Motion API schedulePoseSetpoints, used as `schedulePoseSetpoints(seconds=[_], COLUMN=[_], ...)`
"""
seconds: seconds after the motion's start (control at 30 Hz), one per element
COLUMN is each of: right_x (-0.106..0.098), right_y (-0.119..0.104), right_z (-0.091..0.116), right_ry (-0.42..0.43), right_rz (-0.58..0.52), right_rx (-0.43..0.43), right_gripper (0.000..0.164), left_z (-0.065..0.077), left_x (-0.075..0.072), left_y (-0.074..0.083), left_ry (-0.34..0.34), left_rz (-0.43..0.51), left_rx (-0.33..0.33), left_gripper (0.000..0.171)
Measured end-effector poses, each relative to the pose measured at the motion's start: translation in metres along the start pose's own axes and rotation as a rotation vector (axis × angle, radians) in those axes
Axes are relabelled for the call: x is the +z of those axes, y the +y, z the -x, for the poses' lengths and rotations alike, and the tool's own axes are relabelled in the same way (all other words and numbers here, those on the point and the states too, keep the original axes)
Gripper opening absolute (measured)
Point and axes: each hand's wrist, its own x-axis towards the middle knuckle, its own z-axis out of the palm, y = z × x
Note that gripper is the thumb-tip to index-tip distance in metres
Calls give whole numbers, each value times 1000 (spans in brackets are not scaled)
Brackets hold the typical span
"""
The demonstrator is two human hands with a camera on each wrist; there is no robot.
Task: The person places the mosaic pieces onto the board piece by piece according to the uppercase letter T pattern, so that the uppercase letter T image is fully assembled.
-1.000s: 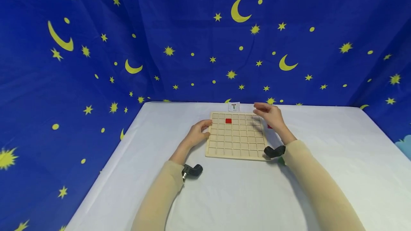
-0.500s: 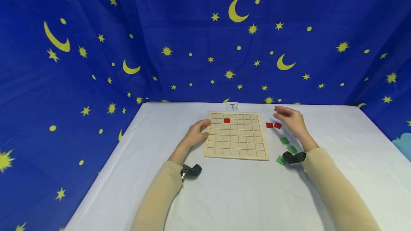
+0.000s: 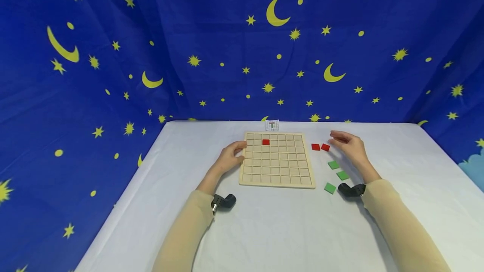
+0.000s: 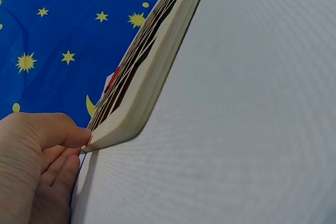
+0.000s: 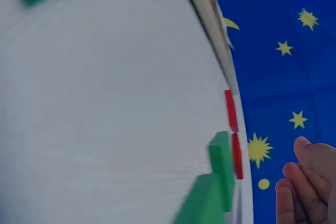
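A square wooden grid board (image 3: pixel 277 160) lies flat on the table, with one red tile (image 3: pixel 266 142) in a cell of its second row from the back. My left hand (image 3: pixel 227 158) rests at the board's left edge, thumb and fingertips touching the rim; the left wrist view shows the thumb (image 4: pixel 79 136) against the board's edge (image 4: pixel 142 98). Right of the board lie two loose red tiles (image 3: pixel 320 147) and three green tiles (image 3: pixel 333 165). My right hand (image 3: pixel 351 148) hovers just right of the red ones, fingers loosely bent, and nothing shows between them.
A small card (image 3: pixel 272 125) with a red and green T pattern on a grid lies behind the board. White cloth (image 3: pixel 264 230) covers the table. A blue curtain (image 3: pixel 234 45) with stars and moons hangs behind and at the sides.
My right hand has moved from over the board's far right corner rightward past the loose tiles, bringing the red and green tiles into view. My left hand stays at the board's edge.
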Motion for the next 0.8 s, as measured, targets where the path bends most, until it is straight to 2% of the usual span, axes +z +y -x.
schedulePoseSetpoints(seconds=[0.17,0.3,0.43,0.57,0.8], right_x=[5,10,15,18,20], right_y=[8,18,24,26,27], right_z=[0,-1,1,4,6], right_ry=[-21,-31,-12,20,45], right_rz=[-13,-1,89,152,194], right_rx=[18,22,-71,-169,-227], right_gripper=[50,50,46,41,37], left_z=[1,8,16,18,18], left_x=[-1,-5,-9,-10,-10], left_y=[2,18,37,42,41], left_ry=[-7,-30,-40,-35,-37], left_rz=[18,30,20,20,20], left_rx=[10,26,36,37,28], left_gripper=[53,52,50,49,50])
